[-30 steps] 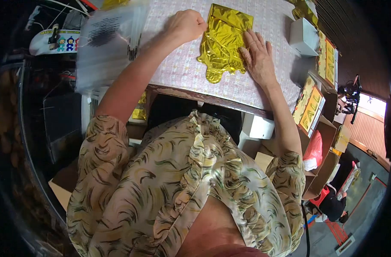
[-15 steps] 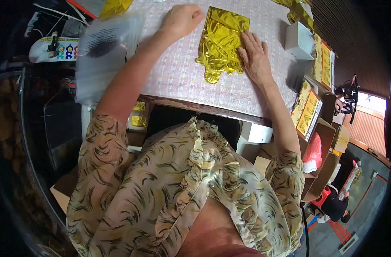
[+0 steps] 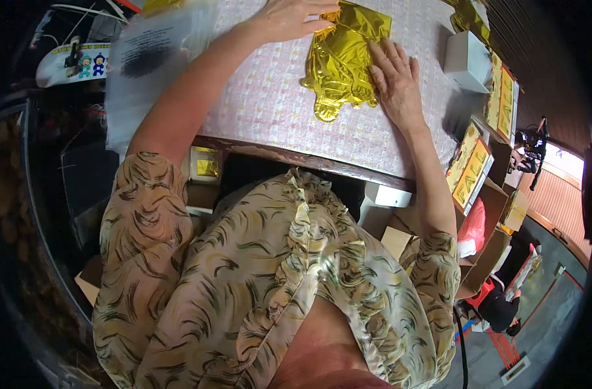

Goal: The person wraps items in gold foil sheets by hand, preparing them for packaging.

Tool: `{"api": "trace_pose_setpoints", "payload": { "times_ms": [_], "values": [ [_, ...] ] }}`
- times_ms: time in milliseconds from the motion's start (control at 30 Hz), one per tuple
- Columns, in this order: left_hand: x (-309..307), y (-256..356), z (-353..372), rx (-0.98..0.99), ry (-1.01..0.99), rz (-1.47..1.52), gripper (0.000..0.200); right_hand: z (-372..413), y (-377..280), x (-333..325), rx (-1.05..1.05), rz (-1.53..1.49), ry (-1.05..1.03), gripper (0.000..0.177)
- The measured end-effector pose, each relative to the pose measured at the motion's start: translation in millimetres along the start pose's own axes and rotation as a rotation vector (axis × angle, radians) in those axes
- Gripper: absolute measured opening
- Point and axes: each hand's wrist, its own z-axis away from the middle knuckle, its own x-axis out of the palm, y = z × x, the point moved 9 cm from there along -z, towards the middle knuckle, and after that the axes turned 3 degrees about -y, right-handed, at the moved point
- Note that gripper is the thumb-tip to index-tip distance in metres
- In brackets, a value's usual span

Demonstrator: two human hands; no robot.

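A folded gold foil balloon (image 3: 348,61) lies flat on the patterned tablecloth (image 3: 263,97), its crinkled, rounded end pointing toward me. My left hand (image 3: 292,19) reaches over its upper left edge, fingers stretched out and touching the foil, partly cut off by the top of the view. On the opposite side my right hand (image 3: 399,84) rests with spread fingers, the fingertips lying on the foil's right edge. Neither hand is closed around anything.
Clear plastic bags (image 3: 154,71) with printed text lie at the table's left. To the right stand a white box (image 3: 468,61) and boxes marked FALL (image 3: 471,172). More gold foil (image 3: 468,16) sits at the back right. The table's front edge (image 3: 296,159) is close to my body.
My left hand has gone from a closed shape beside the foil to stretched fingers on its upper left edge. My right hand stays on the right side. The view has shifted slightly.
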Motion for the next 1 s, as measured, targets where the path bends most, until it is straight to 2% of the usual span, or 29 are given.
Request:
{"api": "trace_pose_setpoints", "payload": {
  "times_ms": [133,200,300,333,400,467,533,567,600,633,667,733,800,933,1000],
  "values": [
    [-6.8,7.0,4.4,0.118,0.046,-0.004,0.072,1.5,0.7,-2.1,-0.007,-0.018,0.003,0.049],
    [-11.3,15.3,6.5,0.060,-0.137,-0.021,0.084,4.6,-3.1,-3.6,-0.017,-0.003,-0.019,0.048],
    [-17.9,24.4,8.5,0.049,-0.181,-0.023,0.089,16.7,-11.6,-11.2,-0.084,-0.044,-0.039,0.047],
    [-9.5,16.7,7.3,0.064,-0.184,-0.027,0.089,22.4,-10.5,-15.4,-0.071,-0.039,-0.031,0.047],
    [4.3,3.1,3.5,0.179,-0.035,-0.012,0.091,38.8,-11.2,-18.9,-0.102,-0.151,-0.099,0.045],
    [9.7,0.2,4.1,0.198,-0.039,-0.045,0.089,48.3,-6.7,-35.3,-0.099,-0.164,-0.056,0.040],
    [5.8,11.2,4.3,0.200,-0.047,-0.089,0.087,54.7,8.3,-41.2,-0.043,-0.491,-0.009,0.038],
    [-5.0,21.6,10.3,0.192,0.041,-0.140,0.079,54.0,19.5,-44.4,0.030,-0.615,0.053,0.040],
    [-16.1,29.5,11.8,0.185,0.134,-0.191,0.071,46.3,20.9,-51.2,0.037,-0.615,0.067,0.040],
    [-13.9,26.8,9.2,0.197,0.129,-0.194,0.071,36.4,15.7,-64.3,-0.010,-0.456,0.094,0.040],
    [-7.9,19.2,8.3,0.184,0.064,-0.147,0.077,30.2,11.7,-69.4,-0.056,-0.296,0.118,0.040],
    [-0.1,16.4,5.6,0.176,-0.005,-0.107,0.084,21.2,17.3,-64.9,-0.094,-0.258,0.197,0.041],
    [-4.7,18.2,7.7,0.151,0.004,-0.107,0.081,11.0,7.3,-48.6,-0.215,-0.105,0.089,0.042],
    [-16.2,27.3,11.7,0.188,0.074,-0.112,0.076,9.2,8.0,-35.7,-0.255,-0.031,0.112,0.038],
    [-40.0,15.7,22.1,0.119,0.324,0.159,0.049,8.6,10.9,-34.2,-0.250,-0.048,0.115,0.038]
  ]
}}
